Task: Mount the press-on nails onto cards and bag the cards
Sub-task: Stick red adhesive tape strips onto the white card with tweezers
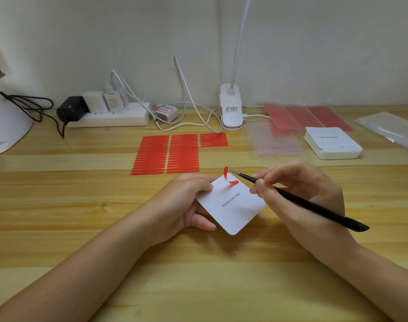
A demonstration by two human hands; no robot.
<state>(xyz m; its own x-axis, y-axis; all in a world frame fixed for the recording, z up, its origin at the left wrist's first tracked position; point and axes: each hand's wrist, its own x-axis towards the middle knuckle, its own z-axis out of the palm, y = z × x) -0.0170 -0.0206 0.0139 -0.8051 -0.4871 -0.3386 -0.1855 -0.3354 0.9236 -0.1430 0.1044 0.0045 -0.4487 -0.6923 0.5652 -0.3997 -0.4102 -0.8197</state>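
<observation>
Tweezers (298, 199), black and fine-tipped, sit in the right hand (300, 194), whose thumb and fingers pinch the shaft a little way back from the point, pen-fashion. At the tips a thin red strip (229, 178) is caught by one end and curls over in a loose arc, its other end resting on or just at the upper edge of a white card (233, 205) printed "Handmade Nail". The left hand (189, 203) holds that card by its left corner, thumb on top and fingers curled beneath, tilted so it reads as a diamond and lifted slightly off the wooden table (82, 228). Judging by how it droops, the strip is feather-light and limp, probably sticky on one face, so it is best taken by the very end and laid down gradually to avoid folding onto itself; the card looks stiff enough to hold by a corner, but light, so it wants support while the strip is pressed on. Just beyond the hands lies a sheet of red strips (168, 154) in three columns, the right one mostly used up. Farther right are a stack of white cards (333, 142), clear bags (277, 140) and pale red sheets (307, 116). Along the wall stand a clip lamp (230, 110) and a power strip (110, 117) with chargers. No press-on nails are visible, so mounting seems to be at an early stage.
</observation>
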